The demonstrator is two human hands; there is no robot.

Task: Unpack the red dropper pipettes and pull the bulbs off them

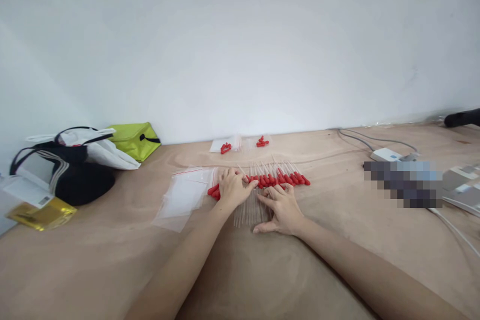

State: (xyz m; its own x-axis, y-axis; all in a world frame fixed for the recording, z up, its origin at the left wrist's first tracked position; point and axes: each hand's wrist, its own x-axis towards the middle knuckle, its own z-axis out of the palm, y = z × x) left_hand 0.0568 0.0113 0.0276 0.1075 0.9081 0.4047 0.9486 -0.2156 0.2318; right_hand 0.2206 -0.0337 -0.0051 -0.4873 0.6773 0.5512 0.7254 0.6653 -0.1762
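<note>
A row of glass droppers with red rubber bulbs (288, 178) lies on the wooden table in front of me. Some clear glass tubes (243, 212) point toward me, others toward the wall. My left hand (233, 187) rests over the left end of the row, thumb stretched out to the right across the bulbs. A few red bulbs (213, 191) show just left of it. My right hand (283, 210) lies at the near side of the row, its thumb spread away from the fingers beside the tubes. What is under the fingertips is partly hidden.
Clear zip bags (183, 192) lie left of my hands. Two small bags with red bulbs (225, 148) (262, 141) lie by the wall. A black bag (84, 180), a lime-green bag (135, 140) and a yellow packet (41, 215) stand left. A power strip (386, 155) with cables lies right.
</note>
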